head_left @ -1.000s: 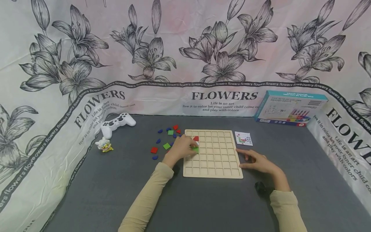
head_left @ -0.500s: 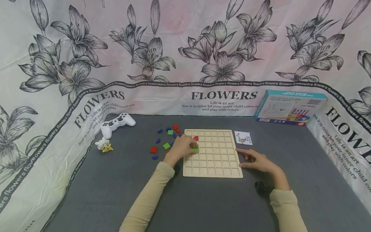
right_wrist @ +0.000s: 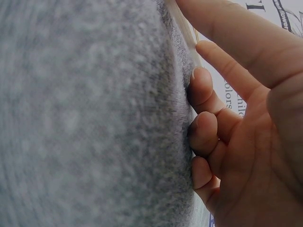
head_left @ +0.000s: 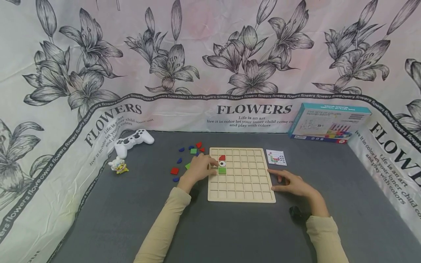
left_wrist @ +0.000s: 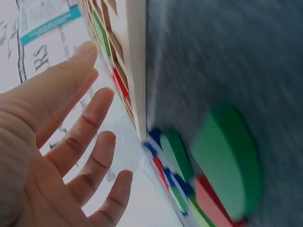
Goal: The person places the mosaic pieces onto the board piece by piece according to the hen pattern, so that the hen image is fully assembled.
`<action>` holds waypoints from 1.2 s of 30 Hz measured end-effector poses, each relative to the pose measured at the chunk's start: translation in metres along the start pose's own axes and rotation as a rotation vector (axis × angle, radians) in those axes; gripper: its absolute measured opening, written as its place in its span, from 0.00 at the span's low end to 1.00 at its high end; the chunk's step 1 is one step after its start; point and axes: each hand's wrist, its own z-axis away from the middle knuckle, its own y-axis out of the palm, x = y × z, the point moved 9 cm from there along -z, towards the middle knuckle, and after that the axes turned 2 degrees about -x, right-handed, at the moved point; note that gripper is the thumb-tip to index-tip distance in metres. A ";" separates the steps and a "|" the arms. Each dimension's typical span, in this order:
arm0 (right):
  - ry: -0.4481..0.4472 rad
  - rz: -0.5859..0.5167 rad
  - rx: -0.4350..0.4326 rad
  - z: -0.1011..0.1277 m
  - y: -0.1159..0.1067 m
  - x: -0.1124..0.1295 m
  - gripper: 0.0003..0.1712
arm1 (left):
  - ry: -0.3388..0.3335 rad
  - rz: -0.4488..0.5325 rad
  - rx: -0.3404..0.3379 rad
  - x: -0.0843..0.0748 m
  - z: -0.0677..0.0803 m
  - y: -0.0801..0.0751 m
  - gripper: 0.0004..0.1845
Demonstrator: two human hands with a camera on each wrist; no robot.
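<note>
A pale wooden grid board point(head_left: 250, 182) lies on the dark table. In its leftmost columns sit a red piece with a rounded corner point(head_left: 222, 157), a white eye piece with a dark dot point(head_left: 222, 164) and a green square point(head_left: 222, 171), stacked in one column. My left hand point(head_left: 198, 168) hovers over the board's left edge, just left of these pieces; in the left wrist view its fingers are spread and hold nothing. At the right edge of the board, my right hand point(head_left: 292, 183) touches the rim with thumb and index finger, its other fingers loosely bent.
Loose red point(head_left: 174, 171), green point(head_left: 193, 151) and blue point(head_left: 179, 160) pieces are scattered left of the board, some hidden by my left hand. A pattern card point(head_left: 276, 157) lies right of the board. Farther out are a white game controller point(head_left: 134, 141), a small figurine point(head_left: 118, 165) and a box point(head_left: 330, 123).
My left hand has drawn back leftward from the pieces on the board, its fingers opening. The eye piece, covered before, is now in full view. My right hand has stayed put.
</note>
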 end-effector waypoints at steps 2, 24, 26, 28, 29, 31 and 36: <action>-0.005 -0.003 -0.001 0.000 0.000 0.001 0.39 | -0.013 0.010 -0.005 0.007 0.004 -0.003 0.14; 0.004 0.007 0.005 0.000 0.004 -0.005 0.39 | -0.219 0.029 -0.079 0.080 0.034 -0.034 0.14; -0.003 0.009 0.003 0.000 0.003 -0.004 0.39 | -0.225 0.017 -0.078 0.084 0.036 -0.034 0.15; 0.000 0.013 0.003 -0.001 0.003 -0.005 0.40 | -0.232 0.002 -0.075 0.086 0.036 -0.034 0.16; -0.001 0.015 0.001 -0.001 0.003 -0.004 0.40 | -0.239 -0.005 -0.071 0.088 0.037 -0.034 0.17; -0.004 0.022 0.001 -0.001 0.002 -0.003 0.40 | -0.248 -0.022 -0.064 0.090 0.036 -0.033 0.18; 0.010 0.024 0.008 -0.002 0.001 -0.002 0.40 | -0.269 -0.036 -0.048 0.093 0.037 -0.031 0.19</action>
